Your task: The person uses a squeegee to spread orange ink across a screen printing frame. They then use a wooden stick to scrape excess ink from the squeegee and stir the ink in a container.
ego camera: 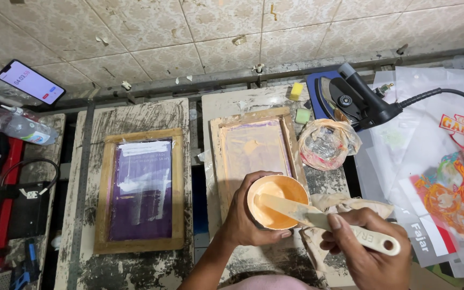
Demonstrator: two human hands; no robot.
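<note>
From my head camera, looking down: my left hand [245,217] is wrapped around a small cup [276,201] of pale orange ink, fingers closed about its side so it stays upright over the near edge of the surface [218,110]. My right hand [369,247] is closed on the handle of a cream plastic spatula [323,221], whose flat blade lies tilted into the cup and rests in the ink. I hold the cup close to my body and just near of the ink-smeared wooden screen frame [256,147], so the ink is within easy reach of the mesh, which already carries a peach film.

To the left, on its own board, lies a second wooden frame with a purple screen [140,188], well apart from my hands. Far and right of the smeared frame sits a tub lined with a crumpled plastic bag [326,142], with a yellow sponge [296,91] and a green sponge [302,115] just beside it. A dark iron [350,99] rests on a blue pad at the far right, its cable trailing off. Printed transfer sheets [452,182] in red and orange cover the right side. A rag [334,204] lies under my right wrist. At the far left, a phone [30,81] leans against the tiled wall, with a plastic bottle [14,124] lying near it.
</note>
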